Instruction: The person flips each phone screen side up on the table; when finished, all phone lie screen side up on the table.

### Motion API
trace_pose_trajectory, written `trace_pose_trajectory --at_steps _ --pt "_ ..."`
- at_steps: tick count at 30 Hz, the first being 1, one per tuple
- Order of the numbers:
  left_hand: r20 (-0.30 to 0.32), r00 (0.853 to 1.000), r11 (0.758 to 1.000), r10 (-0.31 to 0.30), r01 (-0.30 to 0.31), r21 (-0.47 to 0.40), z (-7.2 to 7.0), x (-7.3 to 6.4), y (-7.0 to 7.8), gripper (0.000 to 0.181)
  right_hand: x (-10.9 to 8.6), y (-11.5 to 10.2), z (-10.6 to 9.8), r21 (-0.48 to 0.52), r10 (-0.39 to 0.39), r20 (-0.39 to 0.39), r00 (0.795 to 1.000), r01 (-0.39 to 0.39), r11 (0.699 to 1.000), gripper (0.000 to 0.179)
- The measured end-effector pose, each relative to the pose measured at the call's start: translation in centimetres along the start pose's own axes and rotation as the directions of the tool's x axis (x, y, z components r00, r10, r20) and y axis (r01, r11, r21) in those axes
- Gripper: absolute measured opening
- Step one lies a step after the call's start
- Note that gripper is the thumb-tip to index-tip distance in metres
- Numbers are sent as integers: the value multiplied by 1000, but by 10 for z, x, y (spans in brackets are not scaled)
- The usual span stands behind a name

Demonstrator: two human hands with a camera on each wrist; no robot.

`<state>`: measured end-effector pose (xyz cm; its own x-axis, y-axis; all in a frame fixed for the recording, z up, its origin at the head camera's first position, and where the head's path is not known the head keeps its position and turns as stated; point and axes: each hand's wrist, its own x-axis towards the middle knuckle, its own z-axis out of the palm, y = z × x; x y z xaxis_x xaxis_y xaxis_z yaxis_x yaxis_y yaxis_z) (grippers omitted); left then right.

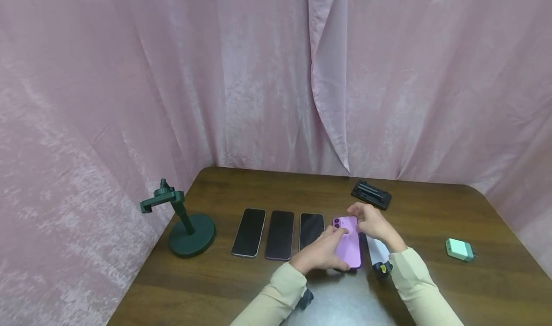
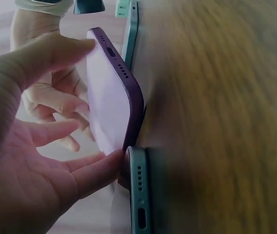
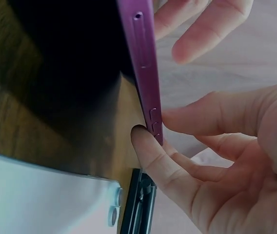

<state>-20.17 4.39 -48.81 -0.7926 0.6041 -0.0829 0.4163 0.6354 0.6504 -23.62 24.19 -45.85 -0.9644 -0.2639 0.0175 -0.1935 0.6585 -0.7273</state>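
Observation:
A purple phone [image 1: 350, 249] lies back side up between both hands, its dark screen side tilted over the table. My left hand [image 1: 321, 251] grips it near the bottom end, thumb at one edge and fingers at the opposite one, as the left wrist view shows. My right hand [image 1: 374, 224] pinches the edge with the side buttons near the camera end, fingertip underneath and thumb above in the right wrist view. Left of the purple phone, a phone [image 1: 311, 227] with a light frame lies screen up, partly hidden by my left hand. A pale phone [image 3: 46, 195] lies back up under my right wrist.
Two more phones, one with a silver frame [image 1: 249, 232] and one darker [image 1: 279, 235], lie screen up in the row. A green phone stand [image 1: 191, 235] is at the left edge. A black tray-like holder [image 1: 372, 194] lies at the back; a mint-and-white charger plug [image 1: 459, 249] lies right.

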Motion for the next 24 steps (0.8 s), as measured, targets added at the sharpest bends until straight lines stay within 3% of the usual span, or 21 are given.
trace_pose_trajectory --at_steps 8,17,24 --pt "-29 1000 999 6 -8 -41 0 2 1 97 -1 -4 -4 18 22 8 1000 -22 1000 47" --pt "-35 999 983 -15 8 -182 0 1 3 104 -1 -16 -9 51 -14 -9 1000 15 999 44" --pt "-22 999 978 -26 21 -206 2 2 6 104 -6 -19 -8 87 6 -17 1000 -5 996 44"
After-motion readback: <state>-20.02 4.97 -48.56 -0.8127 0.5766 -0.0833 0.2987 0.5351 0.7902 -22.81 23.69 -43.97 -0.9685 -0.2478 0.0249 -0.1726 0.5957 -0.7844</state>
